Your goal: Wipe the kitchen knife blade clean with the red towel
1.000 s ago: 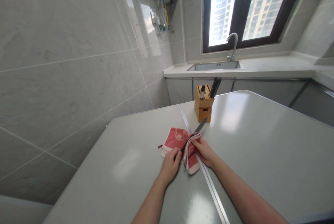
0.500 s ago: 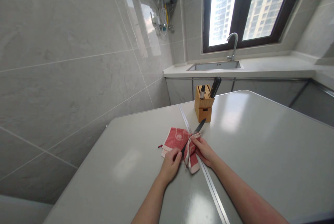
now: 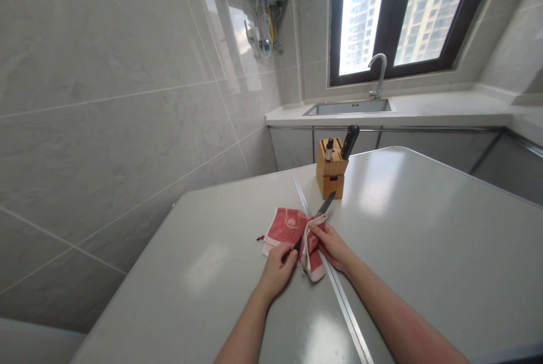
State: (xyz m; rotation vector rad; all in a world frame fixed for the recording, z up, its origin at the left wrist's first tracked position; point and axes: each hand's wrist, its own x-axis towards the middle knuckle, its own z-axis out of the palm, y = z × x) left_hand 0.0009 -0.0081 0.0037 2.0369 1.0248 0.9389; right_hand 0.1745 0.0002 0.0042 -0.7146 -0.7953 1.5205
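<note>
1. The knife [image 3: 314, 220] is lying low in the middle of the frame, its blade pointing up and to the right toward the knife block [image 3: 331, 168], with the red cloth [image 3: 292, 231] folded around the blade's lower part.
2. The left hand [image 3: 278, 269] is closing its fingers around the dark handle, just below the cloth.
3. The right hand [image 3: 333, 245] is pinching the cloth's folded edge against the blade, fingers shut on the fabric.
4. Compared with a second ago, the right hand's pinch is sitting slightly further up the blade; the knife itself is barely shifting, so the wiping looks to be mid-stroke.
5. The grey surface [image 3: 419, 228] is carrying everything; a sink [image 3: 350, 107] and tap are sitting under the window in the upper middle.
</note>
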